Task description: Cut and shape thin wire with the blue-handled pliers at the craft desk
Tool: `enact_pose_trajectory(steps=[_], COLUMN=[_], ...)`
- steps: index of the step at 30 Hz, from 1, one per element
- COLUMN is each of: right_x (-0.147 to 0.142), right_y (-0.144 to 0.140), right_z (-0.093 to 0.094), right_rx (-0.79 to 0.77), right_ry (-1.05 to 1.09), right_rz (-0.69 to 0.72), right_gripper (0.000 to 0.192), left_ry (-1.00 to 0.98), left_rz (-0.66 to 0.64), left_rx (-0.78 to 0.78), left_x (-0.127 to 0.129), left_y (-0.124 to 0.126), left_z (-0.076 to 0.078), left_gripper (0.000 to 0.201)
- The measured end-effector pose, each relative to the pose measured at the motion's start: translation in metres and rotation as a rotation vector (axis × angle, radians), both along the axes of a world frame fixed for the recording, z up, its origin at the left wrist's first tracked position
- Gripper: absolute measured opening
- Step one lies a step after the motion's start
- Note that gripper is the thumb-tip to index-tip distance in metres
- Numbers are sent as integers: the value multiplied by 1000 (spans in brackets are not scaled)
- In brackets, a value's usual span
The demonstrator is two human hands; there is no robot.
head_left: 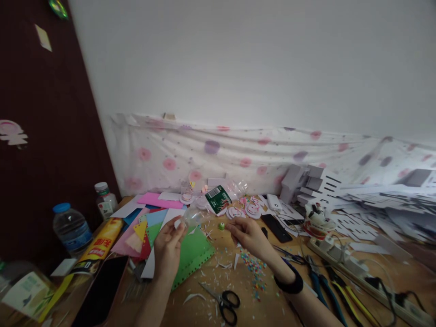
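Note:
My left hand (pixel 170 247) is raised over the coloured paper with thumb and fingers pinched on a small white paper piece (pixel 177 223). To the right, my right hand (pixel 248 234) has its fingertips pressed together; what they hold, if anything, is too small to make out. A small green bead-like thing (pixel 221 226) shows just left of those fingertips, and I cannot tell whether they touch. Black-handled scissors (pixel 227 304) lie on the table below and between the hands. Colourful small beads (pixel 254 270) are scattered under my right wrist, among white paper scraps.
Green punched paper (pixel 192 252) lies beside my left hand. Behind the hands is a clear bag with a green label (pixel 218 199). Pliers (pixel 318 284), a power strip (pixel 361 272) and a black phone (pixel 276 228) are right; a water bottle (pixel 71 229) and another phone (pixel 102 288) left.

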State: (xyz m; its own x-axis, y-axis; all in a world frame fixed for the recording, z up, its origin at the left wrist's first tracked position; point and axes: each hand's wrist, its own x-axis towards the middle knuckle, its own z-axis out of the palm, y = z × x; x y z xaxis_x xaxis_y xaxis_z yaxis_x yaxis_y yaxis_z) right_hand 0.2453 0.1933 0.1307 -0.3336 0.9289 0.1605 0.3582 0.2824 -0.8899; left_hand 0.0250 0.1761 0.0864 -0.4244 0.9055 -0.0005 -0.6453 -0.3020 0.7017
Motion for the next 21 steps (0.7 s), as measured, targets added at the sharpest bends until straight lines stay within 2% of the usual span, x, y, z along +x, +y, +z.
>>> enact_pose_trajectory(steps=[9,12,16,21], right_x=[-21,-23,-19,-12], right_y=[-11,-8,1,8], right_z=[-11,-10,-9,-16], right_rx=[-94,-30,75,156], right_ry=[48,74,76,23], right_rz=[133,103,17,-21], right_gripper=[43,41,31,23], left_ry=[-152,-177,-193,-307], left_rz=[-120,-148,-213,-392], left_rx=[-60,-72,-118,-207], left_x=[8,8,8,7], left_y=[-9,-12,-17,-27], left_z=[8,10,12,14], left_gripper=[31,23,22,22])
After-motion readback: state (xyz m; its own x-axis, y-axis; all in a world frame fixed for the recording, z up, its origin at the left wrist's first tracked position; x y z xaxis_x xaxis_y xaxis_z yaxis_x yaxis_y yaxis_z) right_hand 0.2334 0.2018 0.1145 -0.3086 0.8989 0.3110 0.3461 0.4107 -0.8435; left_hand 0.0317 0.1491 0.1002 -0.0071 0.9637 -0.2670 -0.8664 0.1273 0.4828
